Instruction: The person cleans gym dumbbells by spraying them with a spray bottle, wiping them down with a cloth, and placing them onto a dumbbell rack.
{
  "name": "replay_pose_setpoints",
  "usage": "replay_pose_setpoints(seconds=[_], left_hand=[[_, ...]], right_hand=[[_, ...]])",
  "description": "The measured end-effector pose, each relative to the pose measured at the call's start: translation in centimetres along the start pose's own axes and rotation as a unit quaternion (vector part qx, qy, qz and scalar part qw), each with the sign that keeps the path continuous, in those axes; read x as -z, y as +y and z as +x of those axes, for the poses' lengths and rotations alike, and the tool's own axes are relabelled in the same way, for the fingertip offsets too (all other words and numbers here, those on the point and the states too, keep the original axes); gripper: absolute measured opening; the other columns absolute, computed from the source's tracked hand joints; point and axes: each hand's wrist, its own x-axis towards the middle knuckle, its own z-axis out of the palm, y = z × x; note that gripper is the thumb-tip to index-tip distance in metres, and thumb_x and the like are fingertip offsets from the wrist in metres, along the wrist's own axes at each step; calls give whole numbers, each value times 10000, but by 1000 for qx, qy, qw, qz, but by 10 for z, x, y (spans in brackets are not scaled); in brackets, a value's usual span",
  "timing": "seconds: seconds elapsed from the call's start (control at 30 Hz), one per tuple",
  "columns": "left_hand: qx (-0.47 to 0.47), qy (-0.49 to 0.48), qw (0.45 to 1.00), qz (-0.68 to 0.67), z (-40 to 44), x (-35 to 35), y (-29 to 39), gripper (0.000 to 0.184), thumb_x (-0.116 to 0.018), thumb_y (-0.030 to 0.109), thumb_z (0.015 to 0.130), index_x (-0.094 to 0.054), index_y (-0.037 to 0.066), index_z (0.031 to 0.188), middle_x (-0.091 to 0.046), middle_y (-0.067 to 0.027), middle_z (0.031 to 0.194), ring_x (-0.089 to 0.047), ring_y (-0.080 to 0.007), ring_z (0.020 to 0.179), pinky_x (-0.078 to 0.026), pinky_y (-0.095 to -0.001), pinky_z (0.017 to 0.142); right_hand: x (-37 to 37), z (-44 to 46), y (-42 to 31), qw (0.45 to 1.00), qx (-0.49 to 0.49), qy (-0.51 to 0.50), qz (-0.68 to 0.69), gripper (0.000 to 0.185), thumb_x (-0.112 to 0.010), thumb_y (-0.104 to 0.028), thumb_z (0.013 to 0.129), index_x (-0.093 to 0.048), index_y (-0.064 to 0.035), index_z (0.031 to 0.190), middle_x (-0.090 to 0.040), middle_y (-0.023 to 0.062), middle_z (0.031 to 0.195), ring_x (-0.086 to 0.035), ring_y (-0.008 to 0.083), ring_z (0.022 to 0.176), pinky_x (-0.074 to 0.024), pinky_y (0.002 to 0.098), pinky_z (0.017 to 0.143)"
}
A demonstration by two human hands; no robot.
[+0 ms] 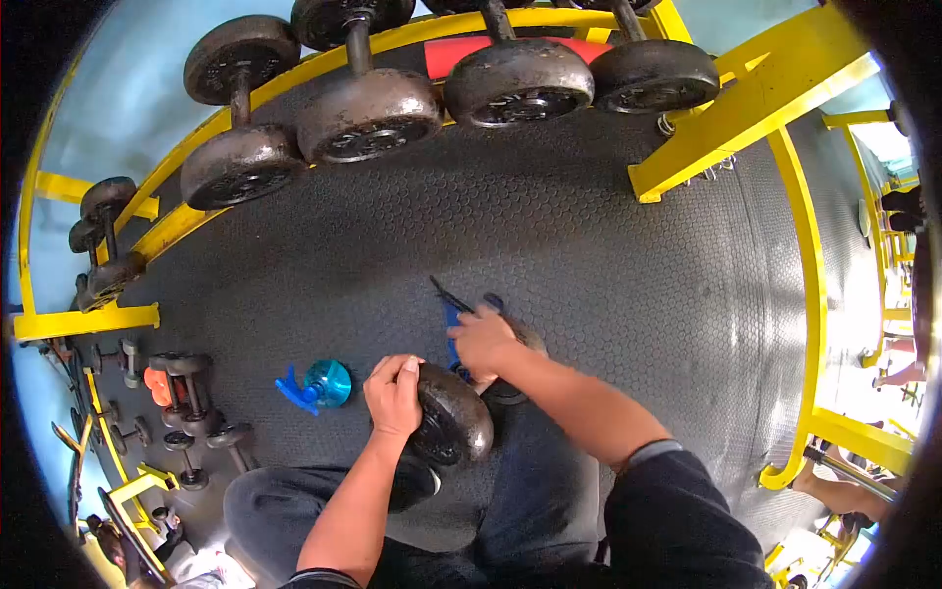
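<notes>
A large dark dumbbell [451,412] with round, worn heads lies on the floor between my knees. My left hand [394,395] rests with its fingers curled on the rim of the nearer head. Over the farther head is my right hand [481,344], its fingers bent around something that I cannot make out. Just beyond it are a blue item [452,316] and a thin black strip [448,294] on the floor, partly covered by that hand.
A teal bottle [328,384] with a blue strap stands left of the dumbbell. Heavy dumbbells [371,113] sit on a yellow rack [182,221] ahead. Smaller dumbbells [186,393] lie at the left. A yellow frame [814,285] curves along the right; another person's limb [842,496] shows beyond it.
</notes>
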Motion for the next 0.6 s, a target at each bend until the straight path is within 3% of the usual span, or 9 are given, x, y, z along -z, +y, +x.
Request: replay_pose_setpoints(seconds=[0.07,0.1,0.13,0.17,0.2,0.23,0.27,0.5,0.6], left_hand=[[27,3,1000,-12,6,1,-3,309,-528,258,877,-669,-4,795,-651,-181,773,-634,-331,753,-474,-374,692],[51,4,998,-20,10,1,-5,319,-536,271,876,-669,-5,787,-653,-184,776,-638,-331,759,-476,-375,696],[57,16,998,-17,13,0,-6,338,-547,291,876,-666,-10,779,-654,-185,765,-643,-329,751,-478,-371,694],[62,20,998,-20,20,2,-5,338,-547,291,876,-666,-10,779,-654,-185,765,-643,-329,751,-478,-371,694],[89,1,996,-18,21,4,-1,341,-549,297,878,-666,-9,782,-653,-188,763,-645,-331,750,-480,-368,694],[107,-14,994,-14,26,4,4,345,-551,303,879,-666,-9,785,-652,-190,760,-646,-333,748,-481,-364,694],[119,-20,993,-16,26,4,4,353,-558,309,879,-662,-14,781,-654,-194,764,-649,-340,754,-481,-364,690],[43,16,999,15,16,-4,1,367,-577,322,864,-659,-27,783,-655,-211,804,-641,-376,796,-482,-393,713],[68,13,998,8,19,-2,0,361,-576,318,861,-659,-24,781,-652,-214,805,-638,-377,784,-477,-396,696]], right_hand=[[-36,-38,-17,954,-120,275,18,358,-558,-226,837,-646,-60,1141,-405,145,1439,-287,324,1373,-231,557,1076],[-54,-56,-33,932,-176,314,-37,384,-504,-234,867,-632,-32,1167,-342,169,1474,-265,354,1377,-258,554,1055],[-64,-74,-56,923,-238,290,-92,426,-452,-243,891,-606,0,1206,-294,204,1487,-238,383,1382,-252,560,1053],[-75,-86,-79,940,-267,209,-37,474,-449,-215,882,-536,66,1253,-292,264,1464,-281,446,1331,-262,582,1035],[-113,-73,-109,950,-279,103,-91,504,-440,-234,894,-506,63,1295,-305,263,1454,-318,453,1290,-282,582,1005],[-130,-55,-111,968,-228,59,-87,490,-434,-271,899,-548,27,1270,-346,213,1448,-364,389,1262,-289,522,1000],[-136,-31,-115,951,-266,156,-37,485,-432,-268,902,-511,3,1297,-414,204,1384,-383,372,1238,-298,469,1000],[-114,-41,-110,912,-267,214,228,444,-515,-253,853,-534,-44,1244,-507,178,1226,-465,348,1138,-358,467,967],[-105,-62,-98,876,-255,219,345,428,-557,-246,828,-545,-67,1217,-554,166,1147,-505,336,1088,-388,466,950]])
